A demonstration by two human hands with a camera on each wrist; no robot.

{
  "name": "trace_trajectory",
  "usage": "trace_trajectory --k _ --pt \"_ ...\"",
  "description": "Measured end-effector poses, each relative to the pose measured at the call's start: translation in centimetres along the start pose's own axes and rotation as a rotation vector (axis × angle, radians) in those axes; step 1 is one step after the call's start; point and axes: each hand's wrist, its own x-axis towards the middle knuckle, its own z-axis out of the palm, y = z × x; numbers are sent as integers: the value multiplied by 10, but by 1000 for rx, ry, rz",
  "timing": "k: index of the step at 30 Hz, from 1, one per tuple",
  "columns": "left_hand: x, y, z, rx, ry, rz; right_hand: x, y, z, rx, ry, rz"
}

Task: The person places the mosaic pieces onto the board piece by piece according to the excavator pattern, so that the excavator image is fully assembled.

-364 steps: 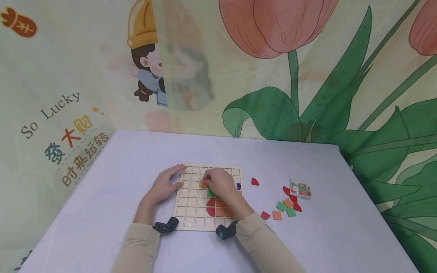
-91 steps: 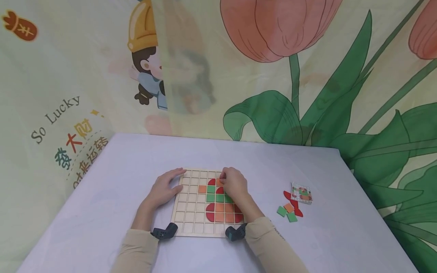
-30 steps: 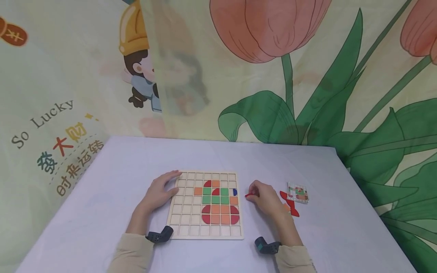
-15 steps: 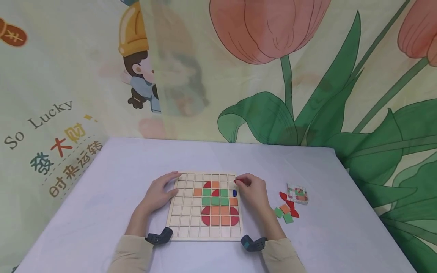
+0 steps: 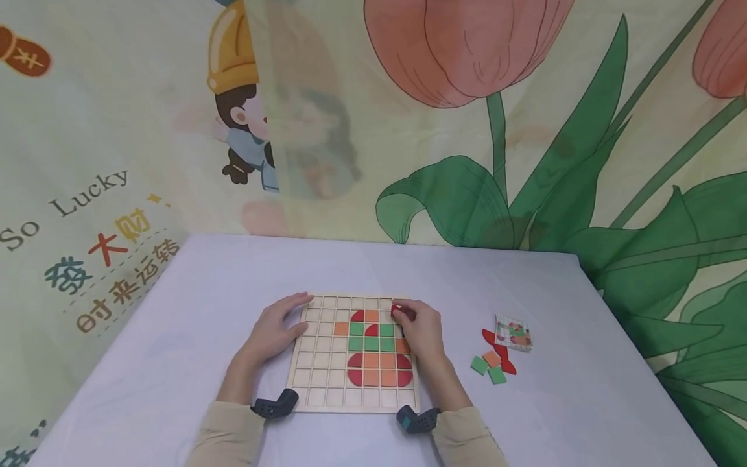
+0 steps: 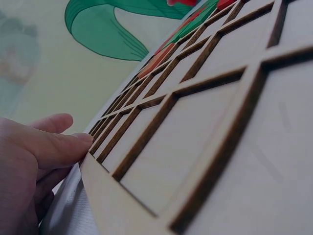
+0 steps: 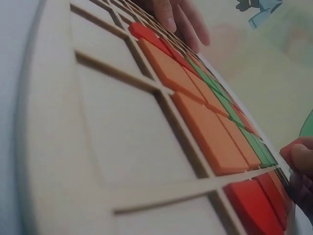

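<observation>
A wooden grid board (image 5: 318, 395) lies on the table with red, orange and green flat tiles set in its cells. My right hand (image 5: 423, 329) pinches a small red tile (image 5: 395, 310) between thumb and fingers, at the board's upper right corner. That hand covers part of the right edge. My left hand (image 5: 274, 329) rests against the board's left edge with fingers extended; in the left wrist view, its fingertips (image 6: 80, 139) touch the rim. Among the placed tiles are green squares (image 5: 371, 344), orange squares (image 5: 379, 370) and curved red pieces (image 5: 355, 370).
To the right of the board lie loose green tiles (image 5: 497, 375), an orange tile (image 5: 492, 359) and red pieces (image 5: 505, 362). A small picture card (image 5: 513, 333) partly overlaps the red ones. A printed curtain (image 5: 327, 214) hangs behind the white table (image 5: 233, 272).
More tiles have filled the board over these frames, and fewer lie loose. My right hand has brought the red tile from the table leftward to the upper right corner. My left hand stays at the edge.
</observation>
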Motion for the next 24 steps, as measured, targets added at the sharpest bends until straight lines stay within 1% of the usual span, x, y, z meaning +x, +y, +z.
trace_trajectory --k 5,9,13,18,21,24 --pt "0 0 -1 6 9 29 2 -2 1 -32 -23 -36" --pt "0 -1 -1 2 10 38 3 -2 4 -70 -28 -54" --pt "0 0 -2 4 9 39 4 -2 7 -88 -40 -45" --pt "0 0 -2 16 9 38 5 -2 9 -75 -60 -42" --pt "0 -1 -1 14 14 50 4 -2 10 -103 -54 -68" --pt "0 -1 0 19 26 67 3 -3 11 -153 -47 -94"
